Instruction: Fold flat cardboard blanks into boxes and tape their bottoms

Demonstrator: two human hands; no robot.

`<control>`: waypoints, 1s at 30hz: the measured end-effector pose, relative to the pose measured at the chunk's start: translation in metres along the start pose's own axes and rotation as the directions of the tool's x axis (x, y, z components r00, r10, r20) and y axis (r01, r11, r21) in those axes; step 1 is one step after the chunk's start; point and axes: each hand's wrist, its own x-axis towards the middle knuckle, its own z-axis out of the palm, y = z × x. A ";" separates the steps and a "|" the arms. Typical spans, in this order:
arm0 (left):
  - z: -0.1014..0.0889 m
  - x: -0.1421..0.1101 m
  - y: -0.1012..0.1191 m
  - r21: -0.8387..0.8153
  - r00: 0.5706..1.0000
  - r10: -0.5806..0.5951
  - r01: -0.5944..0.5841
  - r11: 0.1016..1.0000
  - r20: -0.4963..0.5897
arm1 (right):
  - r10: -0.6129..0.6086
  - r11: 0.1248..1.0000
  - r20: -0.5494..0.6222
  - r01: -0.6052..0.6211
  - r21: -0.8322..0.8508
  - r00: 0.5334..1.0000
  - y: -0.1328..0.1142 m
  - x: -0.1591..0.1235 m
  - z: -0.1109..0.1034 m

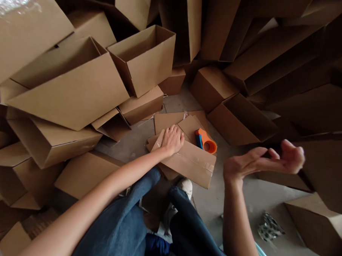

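Note:
Palm down, my left hand [173,140] rests on a flat, taped cardboard box [196,161] low over the floor in front of my legs. Its fingers lie across the top near a small raised flap [158,140]. Clear tape shows along the box. Just behind it, an orange and blue tape dispenser [208,143] lies on more flat cardboard [170,120]. My right hand [267,158] is raised to the right, apart from the box. Its fingers are loosely bent, and nothing shows in them.
Open cardboard boxes [76,90] are piled high on the left. More boxes [233,123] crowd the back and right in shadow. My knees and a white shoe [185,187] are close below the flat box. A crumpled shiny wrapper [270,226] lies on the grey floor [213,197].

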 end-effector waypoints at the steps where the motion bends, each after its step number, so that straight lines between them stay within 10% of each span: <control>1: 0.000 0.000 0.000 -0.002 1.000 -0.002 0.002 1.000 -0.004 | -0.015 1.000 -0.003 0.015 -0.012 1.000 0.003 -0.003 0.000; 7: 0.000 0.000 0.002 0.012 1.000 0.011 -0.011 1.000 0.001 | -0.200 0.979 0.492 0.195 0.062 0.847 0.035 -0.068 0.014; 15: 0.001 0.002 0.000 0.031 1.000 0.017 -0.017 0.999 -0.007 | 0.142 0.990 0.138 -0.140 -0.020 0.980 0.027 -0.014 0.004; 20: 0.000 0.002 0.001 0.035 1.000 0.016 -0.017 0.999 0.005 | -0.017 1.000 0.315 0.019 -0.005 0.949 0.018 -0.045 0.012; 24: 0.000 0.001 0.002 0.035 1.000 0.018 -0.018 0.999 0.011 | -0.160 0.984 0.642 0.175 0.040 0.750 0.018 -0.079 0.019; 30: 0.000 0.001 0.002 0.061 0.999 0.042 -0.041 0.997 -0.005 | -0.094 0.993 0.464 0.113 -0.013 0.881 -0.006 -0.062 0.021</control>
